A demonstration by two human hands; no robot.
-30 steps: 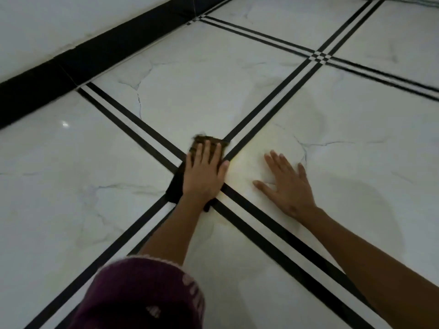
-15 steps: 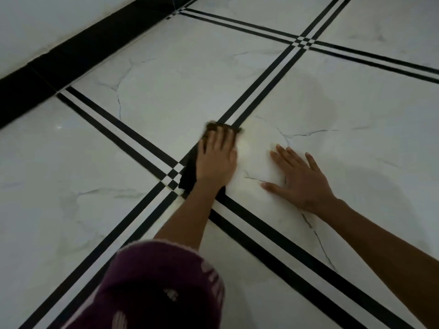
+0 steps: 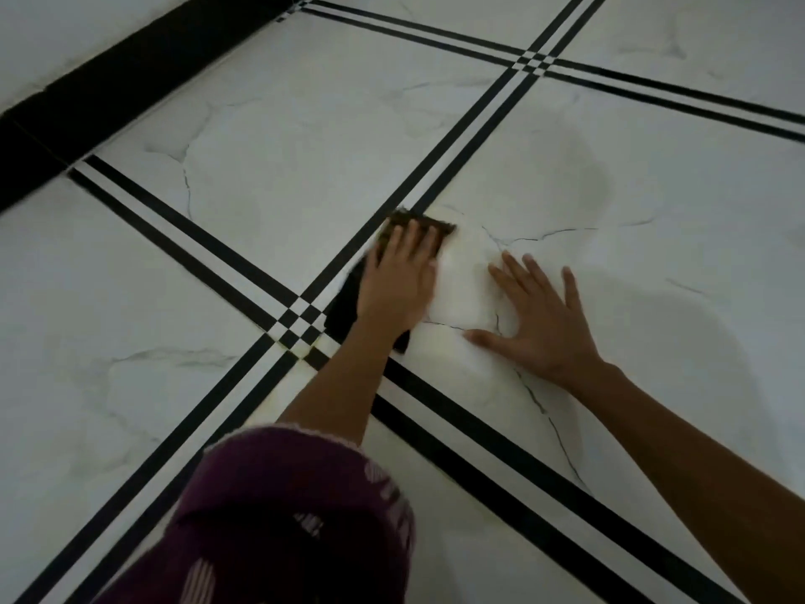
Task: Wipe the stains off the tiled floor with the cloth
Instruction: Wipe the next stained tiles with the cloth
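A dark cloth (image 3: 344,305) lies flat on the white marble-look tiled floor (image 3: 283,141), just right of where the black double stripes cross. My left hand (image 3: 403,281) presses down on it with fingers together, covering most of it; a brownish edge of the cloth shows past the fingertips. My right hand (image 3: 540,318) rests palm-down on the same tile to the right, fingers spread, holding nothing. A brightly lit patch of tile (image 3: 461,281) sits between the two hands. Faint yellowish marks (image 3: 305,348) show at the stripe crossing.
A black skirting band (image 3: 109,76) runs along the wall at the upper left. Black double stripes (image 3: 475,119) divide the tiles. My maroon-clothed knee (image 3: 296,516) fills the bottom centre.
The left hand and cloth have slid forward and to the right, off the stripe crossing onto the right-hand tile. The right hand stays flat beside it.
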